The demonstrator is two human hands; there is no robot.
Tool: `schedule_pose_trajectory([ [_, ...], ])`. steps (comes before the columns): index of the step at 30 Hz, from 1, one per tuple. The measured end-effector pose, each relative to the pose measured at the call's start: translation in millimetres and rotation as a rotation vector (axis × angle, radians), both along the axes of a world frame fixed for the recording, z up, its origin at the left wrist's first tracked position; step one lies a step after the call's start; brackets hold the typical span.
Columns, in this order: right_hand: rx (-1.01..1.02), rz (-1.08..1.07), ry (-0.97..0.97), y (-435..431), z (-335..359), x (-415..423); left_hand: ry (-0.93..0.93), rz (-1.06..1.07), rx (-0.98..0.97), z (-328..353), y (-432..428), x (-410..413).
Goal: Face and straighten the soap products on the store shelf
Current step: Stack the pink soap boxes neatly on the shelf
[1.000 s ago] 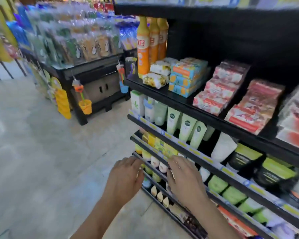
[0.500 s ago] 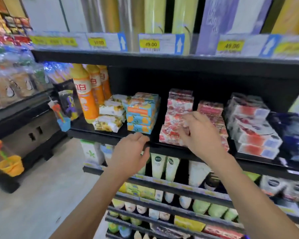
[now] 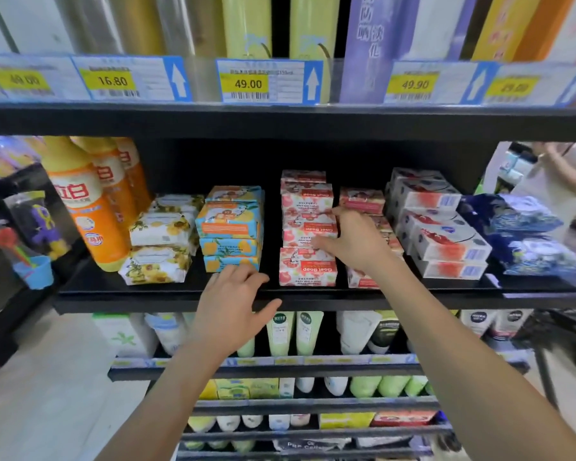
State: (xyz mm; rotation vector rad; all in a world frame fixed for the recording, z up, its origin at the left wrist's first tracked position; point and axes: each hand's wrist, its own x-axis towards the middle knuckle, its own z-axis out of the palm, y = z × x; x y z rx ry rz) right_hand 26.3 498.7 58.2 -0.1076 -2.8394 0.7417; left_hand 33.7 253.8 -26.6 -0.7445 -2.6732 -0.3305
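Up they come: a second ago both hands were down among the tubes on the lower racks, and now they're at the black metal soap shelf (image 3: 140,296). The left hand (image 3: 233,307) hovers at the shelf lip with its fingers loosely spread, tips just in front of the stack of blue-and-orange soap boxes (image 3: 228,224). The right hand (image 3: 353,242) is on the stack of pink cardboard soap boxes (image 3: 308,271) in the middle of the shelf, with the thumb over the top of the second box up (image 3: 300,232) and the fingers across its front. They're blurred, so I can't tell whether it grips or only touches. The pink boxes lie flat, long axis running along the shelf, fronts to the aisle, and "Goat Soap" reads upside down. Yellow price tags (image 3: 246,83) above read 16.80, 49.00 and 49.90.
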Motion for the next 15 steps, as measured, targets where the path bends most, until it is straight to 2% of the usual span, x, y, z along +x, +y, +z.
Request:
schedule_pose_trajectory([
  [7,-0.106,-0.054,0.058,2.3,-0.1,5.4,0.019,-0.007,0.018,-0.4,1.5,-0.9],
  [11,-0.139,-0.089,0.157,3.3,-4.9,14.2,-0.047,-0.013,0.031,3.9,1.4,1.2],
  [13,-0.141,-0.095,0.205,5.3,-5.1,22.4,-0.118,-0.012,0.081,10.4,2.1,3.6],
  [15,-0.157,-0.105,0.257,6.9,-4.7,32.7,-0.188,-0.010,0.220,17.9,3.5,6.7],
])
